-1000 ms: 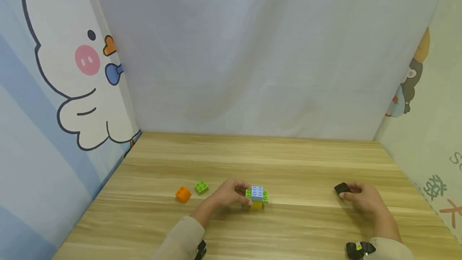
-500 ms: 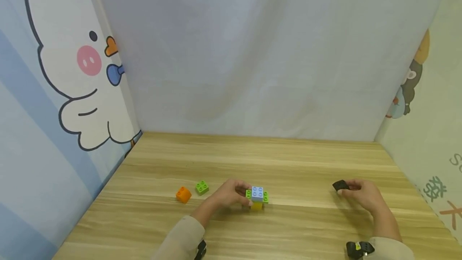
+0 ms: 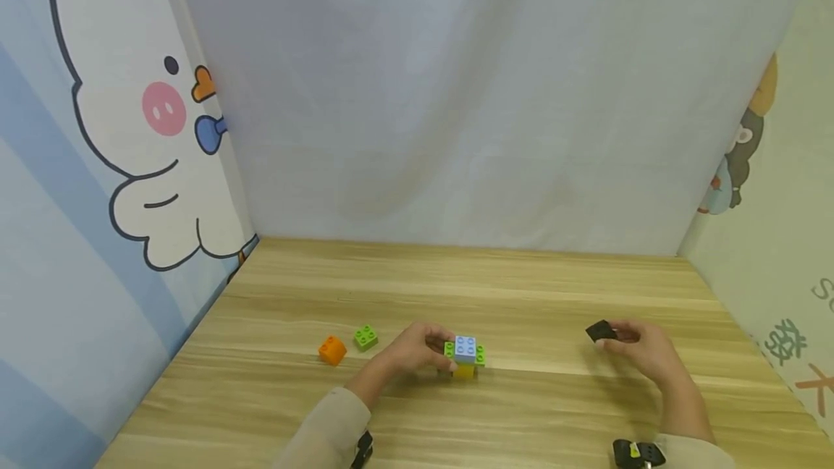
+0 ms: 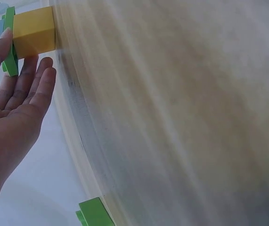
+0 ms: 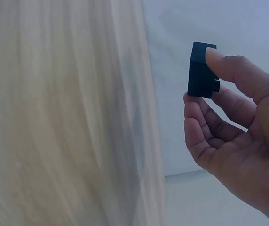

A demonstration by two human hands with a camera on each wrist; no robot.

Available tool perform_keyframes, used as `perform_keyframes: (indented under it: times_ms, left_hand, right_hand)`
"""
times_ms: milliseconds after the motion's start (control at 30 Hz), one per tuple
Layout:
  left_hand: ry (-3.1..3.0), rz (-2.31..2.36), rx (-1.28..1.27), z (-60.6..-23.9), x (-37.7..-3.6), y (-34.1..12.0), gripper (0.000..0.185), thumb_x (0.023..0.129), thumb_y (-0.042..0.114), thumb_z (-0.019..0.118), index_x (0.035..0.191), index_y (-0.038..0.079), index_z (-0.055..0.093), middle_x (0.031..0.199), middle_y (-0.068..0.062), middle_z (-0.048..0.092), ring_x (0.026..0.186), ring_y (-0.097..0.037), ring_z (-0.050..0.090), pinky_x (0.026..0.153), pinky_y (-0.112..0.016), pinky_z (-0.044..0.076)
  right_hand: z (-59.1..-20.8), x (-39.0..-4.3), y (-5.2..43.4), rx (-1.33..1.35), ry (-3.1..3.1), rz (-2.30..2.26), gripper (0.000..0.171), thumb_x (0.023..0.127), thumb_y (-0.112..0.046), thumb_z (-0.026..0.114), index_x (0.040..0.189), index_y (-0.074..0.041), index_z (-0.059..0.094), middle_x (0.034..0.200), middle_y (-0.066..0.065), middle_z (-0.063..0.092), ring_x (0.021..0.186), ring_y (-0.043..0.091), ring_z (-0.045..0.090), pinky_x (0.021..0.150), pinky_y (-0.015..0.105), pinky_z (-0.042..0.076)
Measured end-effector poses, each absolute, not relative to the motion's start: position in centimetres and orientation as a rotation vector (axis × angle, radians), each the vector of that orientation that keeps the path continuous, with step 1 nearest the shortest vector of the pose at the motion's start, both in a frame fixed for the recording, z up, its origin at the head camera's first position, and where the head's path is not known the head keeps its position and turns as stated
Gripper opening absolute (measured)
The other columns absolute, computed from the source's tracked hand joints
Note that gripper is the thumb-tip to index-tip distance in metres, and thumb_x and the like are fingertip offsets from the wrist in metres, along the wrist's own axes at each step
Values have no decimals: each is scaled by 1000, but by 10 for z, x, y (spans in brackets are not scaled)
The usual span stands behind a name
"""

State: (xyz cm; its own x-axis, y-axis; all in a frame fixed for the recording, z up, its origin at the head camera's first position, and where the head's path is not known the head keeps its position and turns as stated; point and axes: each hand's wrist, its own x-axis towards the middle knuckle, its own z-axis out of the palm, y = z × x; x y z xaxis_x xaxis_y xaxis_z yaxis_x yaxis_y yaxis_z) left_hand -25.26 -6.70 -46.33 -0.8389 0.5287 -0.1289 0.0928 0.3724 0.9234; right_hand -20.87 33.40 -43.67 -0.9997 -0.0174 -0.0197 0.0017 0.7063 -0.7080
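The right hand [image 3: 641, 353] pinches a small black brick [image 3: 600, 331] between thumb and fingertips, lifted just clear of the wooden table [image 3: 521, 288], out at the right side; the other fingers are loosely curled beneath it. Well to its left, near the middle, the left hand [image 3: 412, 349] rests against a little stack of bricks [image 3: 464, 356], pale blue on top, green under it, yellow at the bottom; its fingers are fairly straight and touch the stack's left side, the thumb laid against the green layer. Further left lie a loose green brick [image 3: 365, 338] and an orange brick [image 3: 331, 350], just beside each other.
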Motion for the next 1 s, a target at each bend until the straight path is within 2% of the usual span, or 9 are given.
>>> perform_keyframes:
  times_ms: [100,400,733,1000]
  left_hand:
    - [2224,1476,545,-463,-252,-67,41,83,-2,82,122,-8,68,107,-10,74,100,-22,69,93,-39,57]
    - [2222,1486,543,-462,-251,-67,40,84,-2,82,121,-8,68,108,-11,74,100,-21,70,92,-38,57]
    - [2225,1487,549,-461,-250,-68,39,83,-3,82,120,-8,69,108,-11,74,99,-22,70,91,-37,58]
    - [2223,1484,536,-461,-251,-68,40,84,-3,81,121,-7,69,109,-11,74,100,-21,69,93,-38,57]
  right_hand:
    - [-436,-210,330,-64,2888,-1204,51,96,-14,72,130,21,56,117,33,67,105,37,66,82,33,53]
    - [-437,-214,315,-125,2841,-1264,52,94,-11,74,131,20,55,119,33,67,109,40,66,84,35,53]
    - [-431,-215,292,-256,2748,-1350,53,94,-13,75,132,18,56,120,28,68,103,31,67,83,38,55]
    - [-426,-218,273,-346,2701,-1394,51,94,-9,74,133,19,56,116,25,70,98,25,66,79,32,55]
